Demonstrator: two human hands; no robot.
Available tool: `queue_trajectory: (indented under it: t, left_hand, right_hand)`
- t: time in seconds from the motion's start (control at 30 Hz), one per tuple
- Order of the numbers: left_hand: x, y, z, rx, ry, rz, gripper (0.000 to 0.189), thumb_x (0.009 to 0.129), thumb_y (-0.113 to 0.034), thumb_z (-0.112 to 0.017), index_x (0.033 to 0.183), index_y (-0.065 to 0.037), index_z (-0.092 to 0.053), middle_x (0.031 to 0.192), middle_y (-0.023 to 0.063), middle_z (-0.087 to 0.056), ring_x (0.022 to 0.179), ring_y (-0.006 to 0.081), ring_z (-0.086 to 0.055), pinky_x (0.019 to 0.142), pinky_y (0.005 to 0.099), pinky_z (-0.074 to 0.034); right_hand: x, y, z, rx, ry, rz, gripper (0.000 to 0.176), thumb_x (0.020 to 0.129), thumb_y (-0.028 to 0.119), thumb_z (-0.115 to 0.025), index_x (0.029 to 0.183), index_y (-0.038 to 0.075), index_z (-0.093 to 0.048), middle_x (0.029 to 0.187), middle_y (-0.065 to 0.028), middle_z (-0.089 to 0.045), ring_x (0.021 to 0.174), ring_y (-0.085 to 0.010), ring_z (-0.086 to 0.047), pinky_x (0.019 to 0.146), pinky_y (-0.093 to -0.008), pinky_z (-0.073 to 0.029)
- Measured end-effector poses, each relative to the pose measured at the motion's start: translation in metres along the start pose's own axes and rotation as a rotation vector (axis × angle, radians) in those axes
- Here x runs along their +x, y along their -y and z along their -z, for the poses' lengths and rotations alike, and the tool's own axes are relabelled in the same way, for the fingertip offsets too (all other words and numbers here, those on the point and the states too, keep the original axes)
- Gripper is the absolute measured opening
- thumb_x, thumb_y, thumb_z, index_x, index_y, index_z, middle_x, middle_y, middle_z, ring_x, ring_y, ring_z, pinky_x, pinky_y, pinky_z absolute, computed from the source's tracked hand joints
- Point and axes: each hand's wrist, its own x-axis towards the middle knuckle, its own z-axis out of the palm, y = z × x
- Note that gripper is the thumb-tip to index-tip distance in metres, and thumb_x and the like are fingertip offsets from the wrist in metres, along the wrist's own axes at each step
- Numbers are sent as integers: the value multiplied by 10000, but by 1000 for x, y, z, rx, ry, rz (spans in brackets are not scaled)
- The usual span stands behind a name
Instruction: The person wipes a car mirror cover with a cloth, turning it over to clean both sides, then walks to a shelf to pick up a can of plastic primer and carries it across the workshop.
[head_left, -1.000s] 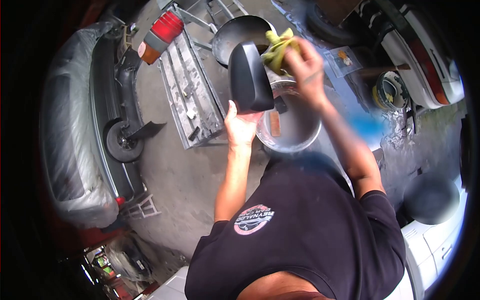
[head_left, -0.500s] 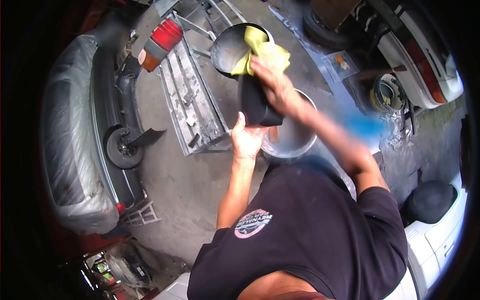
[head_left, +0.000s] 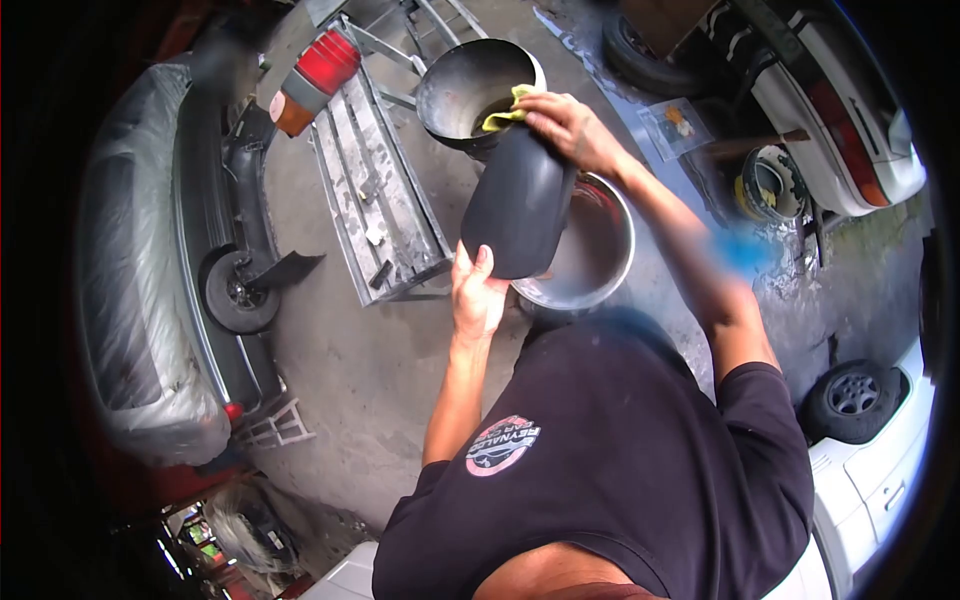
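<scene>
A smooth black car mirror cover (head_left: 520, 205) is held up in front of me, its broad curved face toward the camera. My left hand (head_left: 478, 295) grips its lower end, thumb on the face and the other fingers mostly hidden behind. At the upper end, my right hand (head_left: 578, 133) is closed on a yellow cloth (head_left: 508, 112), pressing against the cover's top edge. Just beyond the cloth stands a dark bowl-shaped basin (head_left: 450, 95). Below the cover, partly hidden by it, is a wider round basin (head_left: 600, 255) with a pale rim.
A slatted metal bench (head_left: 385, 210) stands to the left, with a red-and-amber tail light (head_left: 325, 70) at its far end. Further left is a plastic-wrapped car part (head_left: 150, 270) beside a wheel (head_left: 242, 290). On the right are a white bumper (head_left: 850, 120) and a bucket (head_left: 772, 185).
The mirror cover has turned so its broad face shows, and my left hand has lowered slightly. The yellow cloth, spread out before, is now mostly bunched under my right hand.
</scene>
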Motion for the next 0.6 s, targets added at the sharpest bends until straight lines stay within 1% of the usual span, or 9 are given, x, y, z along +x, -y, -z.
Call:
queue_trajectory:
  t: [0.07,0.2,0.27,0.33,0.4,0.47,0.53,0.57,0.6]
  left_hand:
    - [-8,-5,7,97,35,-25,505,1055,-177,-555,1509,-30,-389,1430,146,-541,1307,307,-555,1095,516,-460]
    - [-15,-20,15,158,50,-51,540,1044,-161,-579,1529,-40,-374,1443,129,-532,1314,264,-546,1099,456,-457]
    - [-13,-18,21,166,20,-69,537,1046,-150,-573,1533,-44,-372,1445,126,-532,1312,259,-548,1094,441,-463]
    - [-7,-12,23,156,-34,-74,491,1046,-121,-565,1492,3,-400,1463,153,-520,1352,267,-519,1130,418,-426]
    - [2,1,20,206,-46,-72,476,1044,-114,-566,1479,1,-412,1439,138,-530,1336,251,-525,1118,400,-434]
    - [12,13,16,380,31,-157,478,1042,-101,-549,1495,-33,-413,1451,102,-526,1329,237,-532,1118,394,-440]
    - [10,20,15,185,51,-121,459,1030,-75,-567,1457,7,-421,1414,111,-536,1318,187,-519,1093,348,-435]
    - [9,22,16,263,43,-148,447,1025,-66,-575,1441,11,-429,1394,114,-543,1289,183,-531,1083,343,-437]
    - [10,23,17,341,35,-179,435,1021,-56,-582,1425,15,-436,1374,117,-550,1260,178,-544,1074,339,-439]
  right_hand:
    - [-10,-4,13,498,64,-487,326,1027,279,-608,1174,6,-709,1080,-60,-719,998,-126,-641,915,-273,-503]
    - [-31,-33,18,647,-344,-680,310,1015,237,-644,1184,-14,-712,1022,-64,-732,905,-113,-668,838,-271,-547]
    - [-33,-30,24,548,-585,-540,302,1012,221,-648,1168,-31,-706,1009,-64,-734,875,-124,-688,805,-264,-564]
    - [-31,46,28,441,-484,-452,309,1008,214,-650,1210,-17,-679,984,-63,-736,838,-117,-691,766,-252,-569]
    - [-50,103,1,350,-215,-373,274,1023,151,-599,1268,46,-664,1241,-108,-684,1155,-226,-658,1015,-381,-512]
    - [-88,89,-56,-97,24,228,313,996,188,-616,1300,124,-650,1354,-101,-619,1300,-291,-564,1130,-531,-387]
    - [-90,95,-64,-382,151,291,365,956,238,-648,1313,165,-643,1387,-84,-584,1380,-318,-476,1169,-640,-241]
    - [-84,87,-64,-422,128,263,370,951,275,-652,1307,177,-647,1396,-58,-577,1405,-285,-449,1169,-666,-194]
    - [-75,80,-62,-498,35,226,350,919,275,-666,1250,159,-662,1348,-36,-577,1353,-269,-479,1116,-671,-282]
